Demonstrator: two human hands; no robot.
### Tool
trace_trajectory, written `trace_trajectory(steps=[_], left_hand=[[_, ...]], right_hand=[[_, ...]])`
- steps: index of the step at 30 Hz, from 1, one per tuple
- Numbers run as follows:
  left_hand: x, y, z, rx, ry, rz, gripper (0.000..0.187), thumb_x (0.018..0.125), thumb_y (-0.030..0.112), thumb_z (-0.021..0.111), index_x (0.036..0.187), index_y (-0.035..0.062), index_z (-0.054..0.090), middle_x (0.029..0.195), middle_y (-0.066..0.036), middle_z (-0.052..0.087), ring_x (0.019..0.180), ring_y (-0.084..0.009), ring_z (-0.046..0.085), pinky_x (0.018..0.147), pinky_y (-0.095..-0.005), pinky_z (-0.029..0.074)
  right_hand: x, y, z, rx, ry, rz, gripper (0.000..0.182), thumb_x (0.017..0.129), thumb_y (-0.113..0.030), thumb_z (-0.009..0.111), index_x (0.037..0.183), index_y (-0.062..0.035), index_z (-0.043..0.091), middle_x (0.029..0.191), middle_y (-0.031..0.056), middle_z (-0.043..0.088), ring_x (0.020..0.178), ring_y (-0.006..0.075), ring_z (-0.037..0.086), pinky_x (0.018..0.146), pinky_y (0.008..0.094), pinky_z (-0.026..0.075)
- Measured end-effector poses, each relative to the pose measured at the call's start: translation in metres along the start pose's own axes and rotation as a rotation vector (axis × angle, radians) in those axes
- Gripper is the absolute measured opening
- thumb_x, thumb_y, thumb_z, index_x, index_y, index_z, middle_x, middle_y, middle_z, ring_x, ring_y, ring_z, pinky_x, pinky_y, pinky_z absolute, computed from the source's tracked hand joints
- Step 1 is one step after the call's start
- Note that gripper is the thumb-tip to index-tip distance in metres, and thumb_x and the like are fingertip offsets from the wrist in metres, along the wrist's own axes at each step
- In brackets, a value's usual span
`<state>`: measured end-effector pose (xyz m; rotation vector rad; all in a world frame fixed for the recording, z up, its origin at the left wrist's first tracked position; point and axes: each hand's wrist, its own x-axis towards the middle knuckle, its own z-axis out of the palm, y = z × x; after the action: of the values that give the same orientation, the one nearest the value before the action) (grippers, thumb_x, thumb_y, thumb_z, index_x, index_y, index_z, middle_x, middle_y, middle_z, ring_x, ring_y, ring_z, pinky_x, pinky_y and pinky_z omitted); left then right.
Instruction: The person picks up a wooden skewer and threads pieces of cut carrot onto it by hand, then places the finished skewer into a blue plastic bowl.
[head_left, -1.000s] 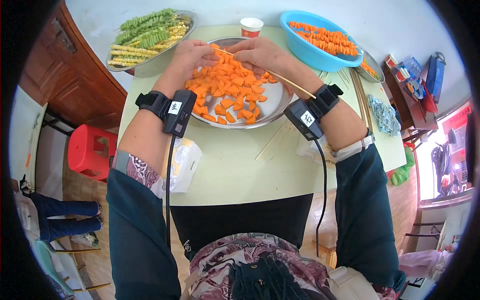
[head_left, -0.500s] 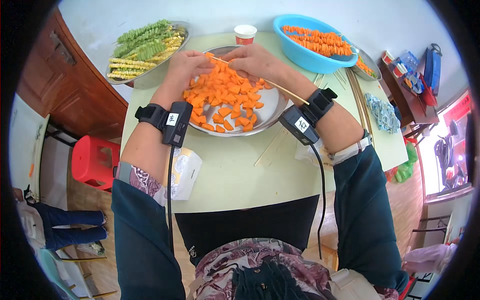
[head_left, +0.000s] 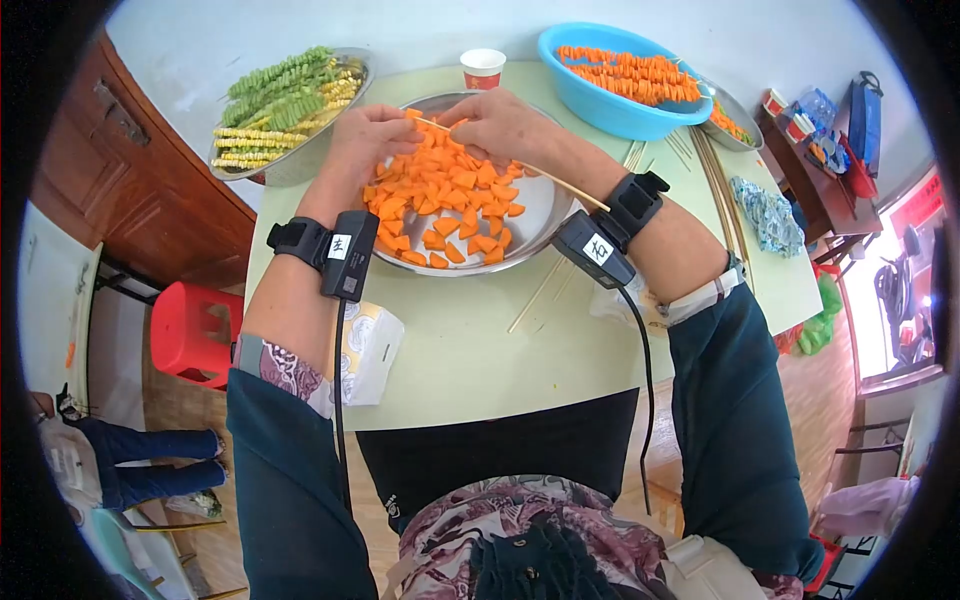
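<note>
A metal bowl (head_left: 545,235) in front of me holds many cut carrot pieces (head_left: 455,190). Over its far side, my right hand (head_left: 505,125) grips a thin wooden skewer (head_left: 560,182), whose rear end slants back past my right wrist. At the skewer's tip, my left hand (head_left: 365,150) pinches a carrot piece (head_left: 413,115) between its fingertips. Whether the tip has gone into that piece is too small to tell.
A blue basin (head_left: 600,110) with threaded carrot skewers stands at the back right. On the back left is a metal tray (head_left: 300,160) of green and yellow skewers. A paper cup (head_left: 483,70), loose sticks (head_left: 720,190) and a crumpled cloth (head_left: 768,215) lie around.
Both hands stay over the bowl with only slight finger movement; the carrot piece remains by the skewer tip. The whole view has shifted slightly.
</note>
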<state>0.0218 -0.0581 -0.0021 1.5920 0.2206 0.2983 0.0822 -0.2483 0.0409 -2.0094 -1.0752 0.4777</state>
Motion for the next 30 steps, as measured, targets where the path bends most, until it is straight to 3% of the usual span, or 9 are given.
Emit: trace_trajectory(steps=[4, 6, 14, 27, 29, 30], left_hand=[[0.001, 0.0, -0.001, 0.113, 0.021, -0.01, 0.014, 0.08, 0.005, 0.059, 0.089, -0.0046, 0.057, 0.082, -0.013, 0.062, 0.072, -0.0173, 0.064, 0.06, -0.022, 0.053], [0.002, 0.0, -0.001, 0.141, 0.022, 0.002, 0.014, 0.08, 0.005, 0.058, 0.089, -0.0043, 0.057, 0.082, -0.013, 0.062, 0.071, -0.0171, 0.064, 0.059, -0.0218, 0.053], [0.008, -0.003, -0.003, 0.374, 0.079, 0.103, 0.012, 0.078, 0.006, 0.059, 0.087, -0.0025, 0.059, 0.075, -0.01, 0.063, 0.066, -0.0144, 0.063, 0.056, -0.0217, 0.052], [0.003, 0.003, 0.003, 0.412, 0.117, 0.145, 0.013, 0.077, 0.005, 0.06, 0.086, -0.005, 0.058, 0.076, -0.012, 0.064, 0.066, -0.0146, 0.064, 0.057, -0.0222, 0.052], [0.003, 0.001, 0.003, 0.405, 0.128, 0.219, 0.013, 0.074, 0.007, 0.058, 0.082, -0.0039, 0.06, 0.069, -0.012, 0.064, 0.06, -0.0149, 0.064, 0.043, -0.0203, 0.044], [0.003, 0.002, 0.004, 0.405, 0.128, 0.219, 0.013, 0.074, 0.007, 0.058, 0.082, -0.0039, 0.06, 0.069, -0.012, 0.064, 0.06, -0.0149, 0.064, 0.043, -0.0203, 0.044]], right_hand=[[-0.002, -0.001, 0.001, -0.012, 0.024, -0.01, 0.035, 0.074, -0.009, 0.046, 0.104, 0.0011, 0.06, 0.057, 0.008, 0.056, 0.043, 0.0162, 0.054, 0.042, 0.0271, 0.048], [-0.002, -0.001, 0.002, -0.022, -0.003, -0.024, 0.039, 0.075, -0.013, 0.047, 0.11, 0.0025, 0.055, 0.053, 0.004, 0.05, 0.043, 0.0114, 0.047, 0.042, 0.0242, 0.042], [0.001, 0.004, 0.009, -0.086, 0.059, -0.067, 0.034, 0.075, -0.012, 0.047, 0.105, 0.0023, 0.058, 0.056, 0.0066, 0.055, 0.046, 0.0132, 0.052, 0.04, 0.0252, 0.045], [0.005, 0.01, 0.012, -0.103, 0.117, -0.104, 0.027, 0.075, -0.011, 0.047, 0.094, 0.0036, 0.06, 0.057, 0.0068, 0.056, 0.046, 0.0123, 0.054, 0.04, 0.0246, 0.045], [0.004, 0.01, 0.012, -0.105, 0.13, -0.111, 0.027, 0.076, -0.011, 0.047, 0.094, 0.0035, 0.06, 0.057, 0.0067, 0.056, 0.047, 0.0121, 0.054, 0.04, 0.0246, 0.045], [0.004, 0.01, 0.012, -0.108, 0.145, -0.118, 0.026, 0.076, -0.012, 0.048, 0.093, 0.0035, 0.061, 0.057, 0.0067, 0.057, 0.047, 0.0119, 0.054, 0.04, 0.0245, 0.045]])
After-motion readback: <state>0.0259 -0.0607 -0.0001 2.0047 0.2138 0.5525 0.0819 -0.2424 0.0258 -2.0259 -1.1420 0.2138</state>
